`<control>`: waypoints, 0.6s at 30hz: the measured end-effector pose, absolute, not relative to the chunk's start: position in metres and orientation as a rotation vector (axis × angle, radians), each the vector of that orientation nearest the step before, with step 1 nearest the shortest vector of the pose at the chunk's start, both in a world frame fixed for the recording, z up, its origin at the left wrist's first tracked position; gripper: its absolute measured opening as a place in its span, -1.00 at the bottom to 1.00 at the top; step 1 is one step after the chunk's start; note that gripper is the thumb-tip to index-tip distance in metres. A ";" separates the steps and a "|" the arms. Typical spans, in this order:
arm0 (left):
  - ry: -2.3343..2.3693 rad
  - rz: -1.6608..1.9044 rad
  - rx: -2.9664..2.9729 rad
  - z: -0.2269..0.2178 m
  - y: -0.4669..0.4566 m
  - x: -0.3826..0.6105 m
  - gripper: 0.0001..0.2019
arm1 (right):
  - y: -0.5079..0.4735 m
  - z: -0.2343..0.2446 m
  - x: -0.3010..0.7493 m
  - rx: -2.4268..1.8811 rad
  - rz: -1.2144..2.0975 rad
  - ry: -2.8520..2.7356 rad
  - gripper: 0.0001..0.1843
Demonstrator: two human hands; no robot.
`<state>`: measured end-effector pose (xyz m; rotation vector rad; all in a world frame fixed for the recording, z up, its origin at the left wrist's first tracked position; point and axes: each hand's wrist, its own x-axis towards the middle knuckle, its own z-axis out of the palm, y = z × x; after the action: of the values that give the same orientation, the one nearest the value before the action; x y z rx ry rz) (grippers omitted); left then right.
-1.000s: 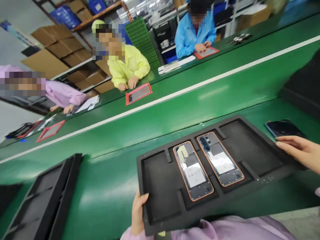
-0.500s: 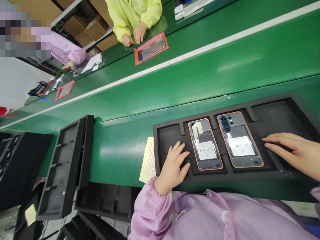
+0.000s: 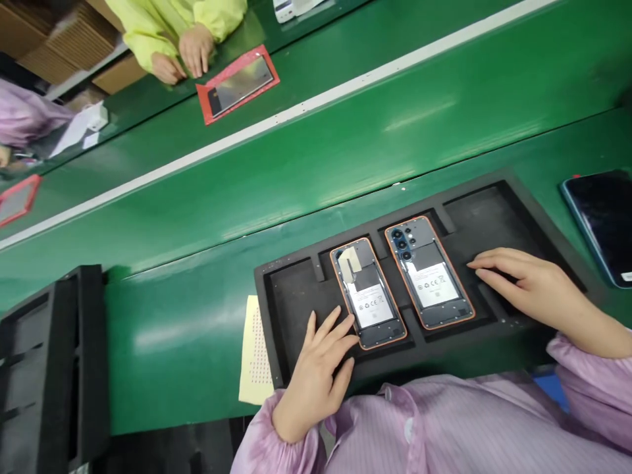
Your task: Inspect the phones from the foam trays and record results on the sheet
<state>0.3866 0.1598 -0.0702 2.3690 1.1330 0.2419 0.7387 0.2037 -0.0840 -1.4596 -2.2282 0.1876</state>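
Observation:
A black foam tray (image 3: 291, 289) lies on the green bench, holding two orange-framed phones with their inner backs exposed. The left phone (image 3: 372, 306) carries a pale sticker over its camera area; the right phone (image 3: 437, 283) shows several lenses. Both have a white printed label. My left hand (image 3: 318, 372) rests over the tray's lower left, fingers spread and tips at the left phone's edge. Just right of the right phone, my right hand (image 3: 528, 283) hovers over the tray, thumb and forefinger tips close together with nothing visible between them.
A dark phone (image 3: 605, 224) lies beyond the tray's right end. A yellow printed sheet (image 3: 254, 355) sticks out at its left. More black trays (image 3: 89, 368) stand far left. Across the bench, a person in yellow sleeves (image 3: 217, 20) has hands near a panel on red wrap (image 3: 241, 85).
The view has swung right, bringing the dark phone into sight. My left hand has moved closer to the left phone's edge. My right hand stays beside the right phone.

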 end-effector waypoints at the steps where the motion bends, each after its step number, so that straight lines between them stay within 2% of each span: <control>1: 1.128 0.233 2.380 -0.069 0.160 0.387 -0.71 | 0.203 -0.084 0.739 -1.461 0.194 -2.228 -0.63; 9: 1.075 0.199 2.426 -0.063 0.163 0.398 -0.69 | 0.205 -0.084 0.743 -1.478 0.210 -2.237 -0.65; 18: 1.049 0.241 2.445 -0.061 0.172 0.399 -0.71 | 0.212 -0.076 0.734 -1.522 0.150 -2.306 -0.56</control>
<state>0.3988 0.1720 -0.0613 2.4455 1.0493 0.2407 0.7337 0.2119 -0.0760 -1.5216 -2.3055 0.1503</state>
